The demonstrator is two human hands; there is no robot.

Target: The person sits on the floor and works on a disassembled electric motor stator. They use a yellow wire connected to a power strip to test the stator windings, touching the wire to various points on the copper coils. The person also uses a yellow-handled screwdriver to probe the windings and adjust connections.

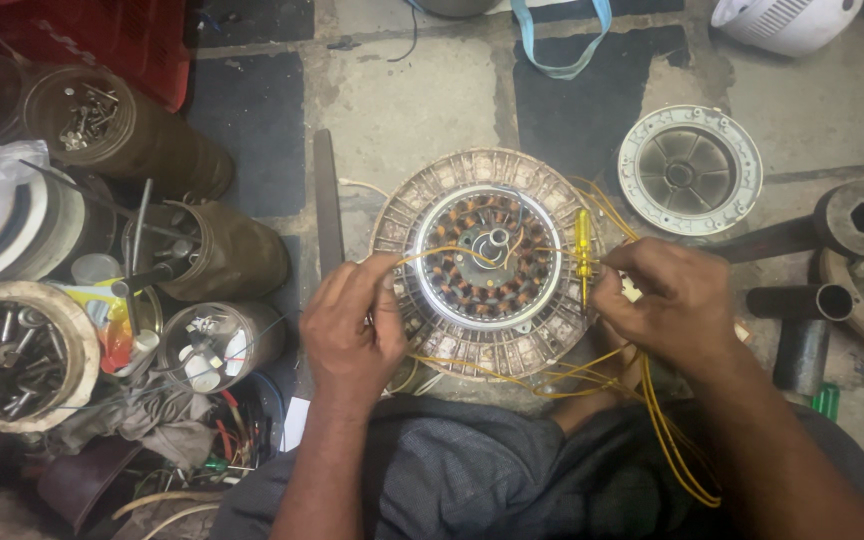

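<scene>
A round fan motor (487,262) lies flat on the floor in front of my knees, with copper windings around a central shaft. My left hand (352,325) pinches a thin yellow wire (432,253) that arches across the motor toward the shaft. My right hand (674,300) rests at the motor's right edge, holding a small yellow-handled screwdriver (583,240) upright together with a bundle of yellow wires (667,440) that trails down past my right knee.
A round metal fan cover (690,170) lies at the upper right, with dark metal pipes (797,300) beside it. Tins of screws and tools (17,350) crowd the left. A flat metal bar (327,200) lies left of the motor. A blue strap (562,45) lies at the top.
</scene>
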